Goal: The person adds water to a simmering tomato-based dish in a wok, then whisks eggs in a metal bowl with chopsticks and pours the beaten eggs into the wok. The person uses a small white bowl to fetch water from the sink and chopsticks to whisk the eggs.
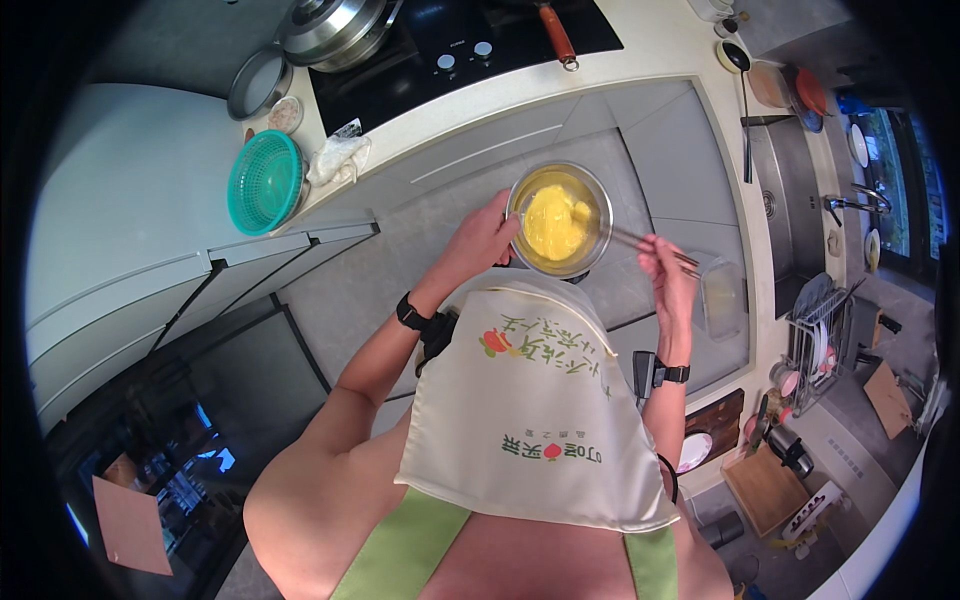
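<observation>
My left hand (490, 232) grips the rim of a round metal bowl (602, 190), holding it in front of my apron (530, 400). Inside the bowl lies a yellow mass that looks like beaten egg (556, 222). A pair of chopsticks (625, 237) is pinched in my right hand (664, 265), just right of the bowl. Their front ends reach over the bowl's right rim; the tips are hard to make out. Dark bands sit on both my wrists.
A black cooktop (450, 60) with a lidded steel pot (335, 35) and a red-handled pan (556, 35) is ahead. At left stands a teal basket (262, 185) near a white cloth (340, 158). A sink (785, 200), dish rack (818, 345) and cutting board (765, 485) line the right counter.
</observation>
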### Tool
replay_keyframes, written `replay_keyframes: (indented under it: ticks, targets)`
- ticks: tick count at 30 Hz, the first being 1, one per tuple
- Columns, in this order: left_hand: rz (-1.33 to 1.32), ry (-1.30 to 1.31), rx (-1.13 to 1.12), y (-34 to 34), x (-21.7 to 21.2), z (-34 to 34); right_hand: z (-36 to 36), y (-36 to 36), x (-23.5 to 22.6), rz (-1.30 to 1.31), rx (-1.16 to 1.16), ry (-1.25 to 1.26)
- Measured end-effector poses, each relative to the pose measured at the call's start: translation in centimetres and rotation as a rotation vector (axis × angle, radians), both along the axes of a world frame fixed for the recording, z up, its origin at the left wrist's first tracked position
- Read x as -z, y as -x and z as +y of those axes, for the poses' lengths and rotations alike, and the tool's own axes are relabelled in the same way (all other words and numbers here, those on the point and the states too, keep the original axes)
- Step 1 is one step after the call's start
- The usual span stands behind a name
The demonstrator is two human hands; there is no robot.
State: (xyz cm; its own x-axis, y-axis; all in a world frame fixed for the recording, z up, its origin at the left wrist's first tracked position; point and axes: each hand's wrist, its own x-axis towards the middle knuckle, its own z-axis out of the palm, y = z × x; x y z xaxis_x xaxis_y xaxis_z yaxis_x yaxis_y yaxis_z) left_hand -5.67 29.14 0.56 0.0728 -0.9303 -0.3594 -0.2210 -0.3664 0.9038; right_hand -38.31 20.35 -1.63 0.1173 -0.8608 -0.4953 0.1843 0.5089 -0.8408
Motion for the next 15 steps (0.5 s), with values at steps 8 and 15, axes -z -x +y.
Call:
replay_keyframes:
  ticks: [8, 15]
  targets:
    - [-0.017, -0.004, 0.006, 0.07, -0.40, -0.21, -0.07, 0.33, -0.12, 0.117, -0.148, -0.046]
    - [0.003, -0.029, -0.006, -0.01, -0.29, 0.05, -0.08, 0.27, 0.11, 0.022, -0.112, 0.001]
